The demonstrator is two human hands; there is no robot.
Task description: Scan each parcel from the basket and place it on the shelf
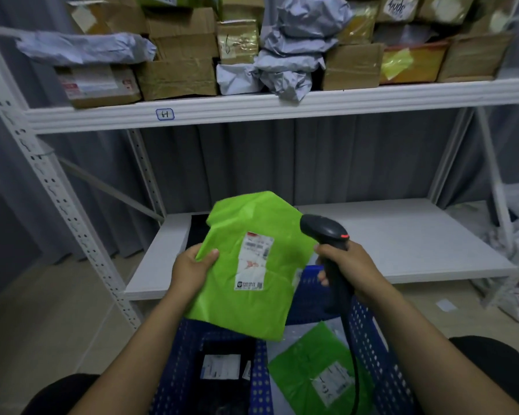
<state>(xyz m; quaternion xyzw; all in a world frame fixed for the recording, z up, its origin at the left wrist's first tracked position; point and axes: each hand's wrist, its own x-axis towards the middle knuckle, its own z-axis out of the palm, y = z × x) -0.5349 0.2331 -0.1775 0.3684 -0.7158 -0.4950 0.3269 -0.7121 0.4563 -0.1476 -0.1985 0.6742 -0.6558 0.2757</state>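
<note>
Your left hand point(192, 272) pinches the soft, probably light green mailer bag point(246, 265) at its edge while your right hand point(346, 269) grips the barcode scanner point(327, 232).

A parcel storeroom is shown: a white metal shelf point(252, 112), numbered by a label point(164, 114), is stacked above with taped cartons point(177, 76) and grey mailers point(291, 55).

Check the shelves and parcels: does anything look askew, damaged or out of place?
A crumpled grey mailer bag on the upper shelf droops over the front edge, while the boxes beside it sit behind the edge. The green parcel gripped by the left hand is merely creased; the right hand holds the scanner.
</note>
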